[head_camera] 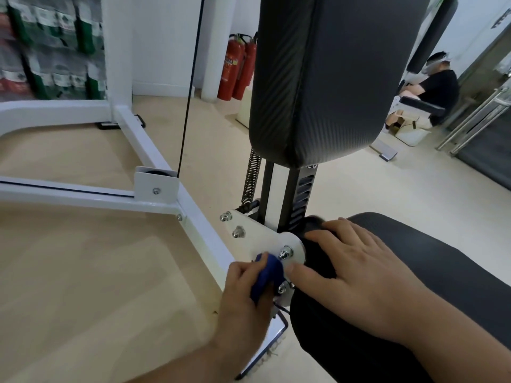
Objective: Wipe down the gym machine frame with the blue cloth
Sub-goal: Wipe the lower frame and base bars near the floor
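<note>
Wiping bracket plate (265,239) at the seat hinge with blue cloth (266,277), wadded small in left grip (243,297), fingers curled tight round it. Wadded that way probably to get a firm edge in around the bolt heads (285,252); pressed against the plate's near lower edge, just left of the centre bolt.

Bracing with right grip (356,269): fingers straight and spread, nothing held, palm flat on near-left end of seat pad (442,272), thumb touching the plate rim. Likely steadying the body while leaning in, maybe also stopping the pad rocking. Can't tell what the dark lump under the fingertips is.

Left to do, at a guess: white frame tubes (154,156) left and far, pulley housing (156,183), spring (253,178) beside the post under the back pad (331,78). No way of judging dust from here.

Reading labels: none legible.
- Red fire extinguishers (235,70), far centre: label present, too blurred.
- Green-and-white bottle packs (49,45), far left: printed, unreadable.
- Dark lettering on far right wall: cut off at picture edge.
</note>
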### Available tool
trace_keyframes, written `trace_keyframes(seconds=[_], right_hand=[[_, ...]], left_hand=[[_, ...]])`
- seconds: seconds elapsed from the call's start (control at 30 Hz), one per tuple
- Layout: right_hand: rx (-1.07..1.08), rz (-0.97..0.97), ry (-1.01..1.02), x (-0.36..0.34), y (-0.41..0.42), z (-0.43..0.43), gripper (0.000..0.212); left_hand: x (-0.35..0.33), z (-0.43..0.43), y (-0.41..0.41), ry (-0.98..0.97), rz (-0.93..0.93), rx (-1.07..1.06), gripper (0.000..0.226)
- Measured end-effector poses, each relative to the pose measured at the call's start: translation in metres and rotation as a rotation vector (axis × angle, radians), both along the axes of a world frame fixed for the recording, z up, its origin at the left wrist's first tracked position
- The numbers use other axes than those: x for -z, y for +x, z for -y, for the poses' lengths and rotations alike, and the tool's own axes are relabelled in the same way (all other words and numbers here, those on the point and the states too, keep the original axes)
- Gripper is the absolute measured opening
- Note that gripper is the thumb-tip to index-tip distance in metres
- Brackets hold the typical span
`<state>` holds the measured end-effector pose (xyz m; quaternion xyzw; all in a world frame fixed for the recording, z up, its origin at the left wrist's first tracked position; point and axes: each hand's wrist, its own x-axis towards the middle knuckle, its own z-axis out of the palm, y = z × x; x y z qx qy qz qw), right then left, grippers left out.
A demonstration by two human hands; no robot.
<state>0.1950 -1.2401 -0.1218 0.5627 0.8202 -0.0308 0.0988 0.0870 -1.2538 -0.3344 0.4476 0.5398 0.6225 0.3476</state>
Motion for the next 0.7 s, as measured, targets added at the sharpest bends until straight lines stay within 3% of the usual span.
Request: trace_keyframes(seconds=[0.17,0.3,0.4,0.53,0.63,0.7], right_hand=[[0.003,0.028,0.005,0.001,-0.001,0.0,0.08],[0.0,0.045,-0.001,0.0,-0.002,0.0,0.071],[-0.008,0.042,-0.005,0.0,-0.001,0.001,0.08],[0.001,0.041,0.006,0.001,-0.002,0.001,0.078],[0.006,0.038,-0.004,0.001,-0.002,0.001,0.074],[0.003,0.04,-0.007,0.001,-0.001,0.001,0.078]], left_hand=[[0.001,-0.031,-0.034,-0.027,-0.047,-0.178,0.033],[0.016,-0.003,0.0,-0.07,-0.001,0.004,0.041],[0.025,-0.013,-0.01,-0.207,0.085,-0.069,0.043],[-0.01,-0.011,-0.003,-0.011,0.021,-0.051,0.029],[-0.012,0.009,0.005,0.168,-0.139,0.033,0.035],[-0.007,0.004,-0.004,0.149,-0.089,0.06,0.044]])
